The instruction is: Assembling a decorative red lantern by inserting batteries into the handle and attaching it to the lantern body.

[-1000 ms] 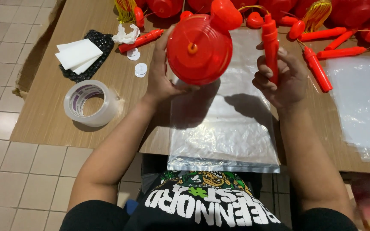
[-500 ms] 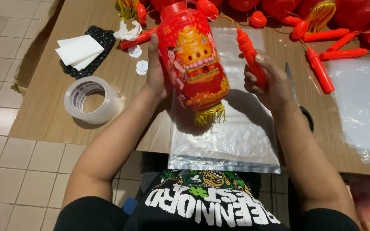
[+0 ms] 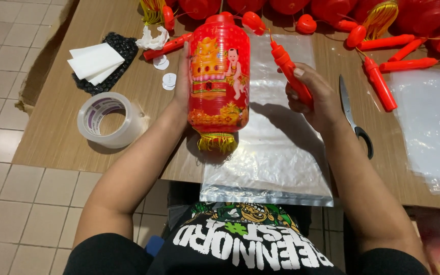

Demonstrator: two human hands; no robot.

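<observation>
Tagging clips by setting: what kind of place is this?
Likely a home or small workshop packing table: many red lanterns and handle sticks, clear plastic bags, packing tape, scissors, tiled floor.

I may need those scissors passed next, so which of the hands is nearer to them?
Right. The right hand, gripping a red handle stick, is just beside the scissors on the table. The left hand is across the clear bag, holding the red lantern.

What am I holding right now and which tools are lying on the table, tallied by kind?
Red lantern, upright in the left hand: 1
Red stick, in the right hand: 1
Clear tape roll: 1
Scissors: 1
Total: 4
</observation>
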